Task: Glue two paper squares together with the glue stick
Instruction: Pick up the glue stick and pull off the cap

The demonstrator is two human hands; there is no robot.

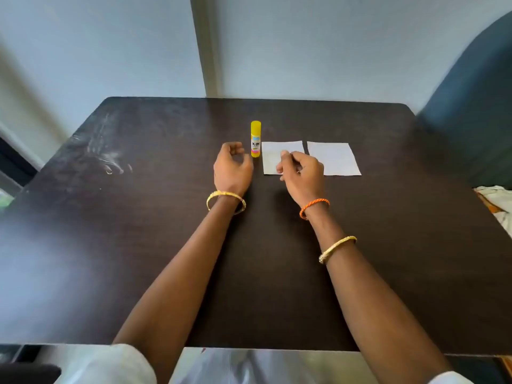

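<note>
A yellow glue stick (255, 138) stands upright and capped on the dark table (138, 217), past its middle. Two white paper squares lie flat side by side to its right: the left square (273, 155) and the right square (336, 159), a narrow gap between them. My left hand (232, 169) hovers just left of the glue stick, fingers curled loosely and apart, holding nothing. My right hand (302, 174) is over the near right part of the left square and hides that corner; its fingers are loosely bent and I cannot see anything held in them.
A wall rises right behind the table's far edge. A dark blue chair back (471, 106) stands at the far right corner. Light cloth (496, 200) lies off the right edge. White scuff marks (108, 159) are on the table's left part.
</note>
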